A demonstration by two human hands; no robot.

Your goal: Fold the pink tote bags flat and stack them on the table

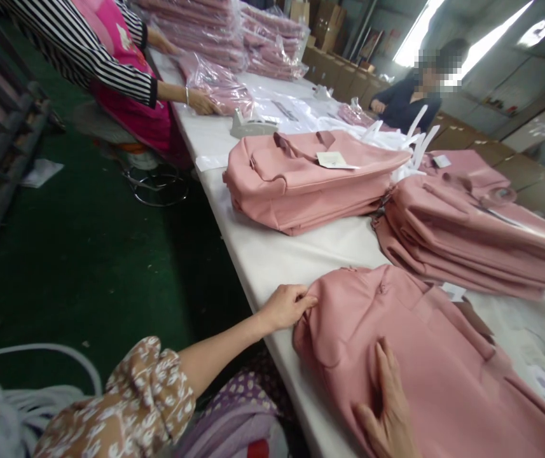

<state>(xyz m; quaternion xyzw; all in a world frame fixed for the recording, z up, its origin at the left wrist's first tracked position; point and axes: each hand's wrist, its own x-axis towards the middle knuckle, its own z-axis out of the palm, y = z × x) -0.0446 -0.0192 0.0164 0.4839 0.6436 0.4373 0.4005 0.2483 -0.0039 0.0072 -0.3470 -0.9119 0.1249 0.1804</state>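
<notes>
A pink bag [425, 356] lies flat on the white table [272, 267] right in front of me. My left hand [287, 306] has its fingers closed on the bag's near left corner, pinching the fabric. Lower down, my right hand [386, 407] rests on the bag's face with fingers stretched and thumb apart, pressing a fold into it. Past my left hand lies another pink bag [310, 181] with a cream tag [334, 160] on top. To the right, several stacked pink bags [472, 235] sit close by.
Across the table, plastic-wrapped pink bags [196, 32] are piled beside a grey tape dispenser [253, 124]. A person in a striped sleeve [129, 83] handles a wrapped bag [215, 83]. Another person [403, 102] is at the far side. A stool [155, 175] stands left; white tubing [19, 407] lies lower left.
</notes>
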